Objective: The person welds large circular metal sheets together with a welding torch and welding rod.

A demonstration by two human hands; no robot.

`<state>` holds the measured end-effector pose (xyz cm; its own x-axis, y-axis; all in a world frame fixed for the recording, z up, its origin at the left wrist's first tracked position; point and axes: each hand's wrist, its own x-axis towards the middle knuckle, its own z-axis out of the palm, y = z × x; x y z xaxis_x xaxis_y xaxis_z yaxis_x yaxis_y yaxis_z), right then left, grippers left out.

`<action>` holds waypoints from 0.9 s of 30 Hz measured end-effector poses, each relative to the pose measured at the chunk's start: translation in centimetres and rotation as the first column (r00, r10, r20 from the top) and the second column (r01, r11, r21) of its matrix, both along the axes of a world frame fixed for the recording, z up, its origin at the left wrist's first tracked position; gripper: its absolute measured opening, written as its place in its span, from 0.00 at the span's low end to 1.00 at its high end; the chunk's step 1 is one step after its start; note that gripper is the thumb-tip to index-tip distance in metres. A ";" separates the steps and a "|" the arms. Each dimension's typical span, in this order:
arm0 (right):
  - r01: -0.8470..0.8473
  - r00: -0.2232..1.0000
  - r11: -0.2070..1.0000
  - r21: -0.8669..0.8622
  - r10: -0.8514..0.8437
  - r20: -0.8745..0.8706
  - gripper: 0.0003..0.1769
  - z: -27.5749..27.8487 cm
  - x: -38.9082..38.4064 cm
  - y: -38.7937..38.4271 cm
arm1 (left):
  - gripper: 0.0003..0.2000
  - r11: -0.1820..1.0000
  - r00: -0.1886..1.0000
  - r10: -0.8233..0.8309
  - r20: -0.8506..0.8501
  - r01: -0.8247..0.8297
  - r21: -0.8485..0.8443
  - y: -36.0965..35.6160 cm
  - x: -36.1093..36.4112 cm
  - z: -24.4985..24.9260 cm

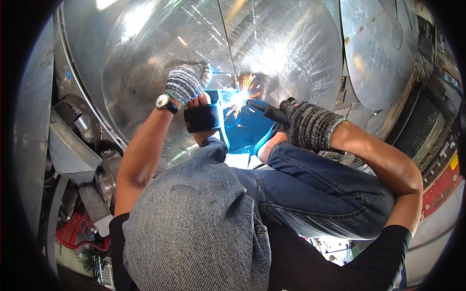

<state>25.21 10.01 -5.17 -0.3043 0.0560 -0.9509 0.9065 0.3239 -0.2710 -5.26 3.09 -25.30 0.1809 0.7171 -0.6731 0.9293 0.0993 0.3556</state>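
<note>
My right hand [313,125], in a dark knitted glove, is closed around a welding torch [273,113]. The torch tip points left into a bright blue-white arc [239,98] with orange sparks, at the lower end of a dark seam [226,36] in the shiny sheet metal [160,53]. To the left of the arc, my left hand [188,82], in a striped knitted glove, rests low over the metal with its fingers curled. A thin dark line runs from it toward the seam; glare hides what its fingers hold, if anything.
A sandalled foot [201,119] stands just beside the arc, under my left hand. Bent metal parts [73,145] and a red plastic item [80,233] lie at the left. Another metal sheet [381,53] is at the upper right, near a red panel [441,191].
</note>
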 end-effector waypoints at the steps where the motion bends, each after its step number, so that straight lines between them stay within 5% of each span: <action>1: 0.000 1.000 1.000 0.001 0.000 0.001 0.26 0.3 -0.3 0.2 | 0.28 0.999 1.000 0.000 0.025 -0.001 0.053 -0.3 -0.1 -0.4; 9: -0.072 0.986 0.996 0.043 0.078 -0.146 0.21 0.9 -0.7 0.5 | 0.28 1.000 1.000 -0.005 0.017 0.004 0.007 0.6 0.3 1.2; 13: -0.141 0.979 0.990 0.028 0.144 -0.144 0.19 1.4 -0.9 0.7 | 0.28 0.999 0.999 -0.014 0.043 0.012 0.041 0.5 0.0 0.8; 15: -0.082 0.997 0.997 -0.005 0.082 0.006 0.20 0.7 -0.8 0.3 | 0.27 1.000 0.998 -0.026 0.052 0.025 0.010 0.5 -0.1 0.9; 18: -0.153 0.914 0.959 0.239 0.229 -0.336 0.24 1.0 0.9 -1.0 | 0.25 0.996 0.996 -0.002 0.087 -0.006 0.093 0.3 -0.1 1.1; 21: -0.265 0.939 0.964 0.011 0.260 -0.224 0.24 0.0 0.8 -0.1 | 0.23 1.000 0.998 0.003 0.069 -0.003 -0.002 0.6 -0.1 1.4; 25: -0.056 0.998 0.990 -0.128 0.052 -0.032 0.35 1.5 -0.1 0.8 | 0.23 0.997 0.996 0.002 0.087 -0.008 0.075 0.0 -0.3 0.6; 27: -0.005 0.992 0.999 0.040 0.010 -0.127 0.21 1.3 0.7 0.1 | 0.23 0.993 0.996 -0.010 0.089 0.000 0.118 0.0 -0.3 0.7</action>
<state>25.92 10.07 -3.87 -0.4227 0.0896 -0.9018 0.8631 0.3433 -0.3704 -5.53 3.07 -24.59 0.2402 0.7894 -0.5650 0.8938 0.0472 0.4459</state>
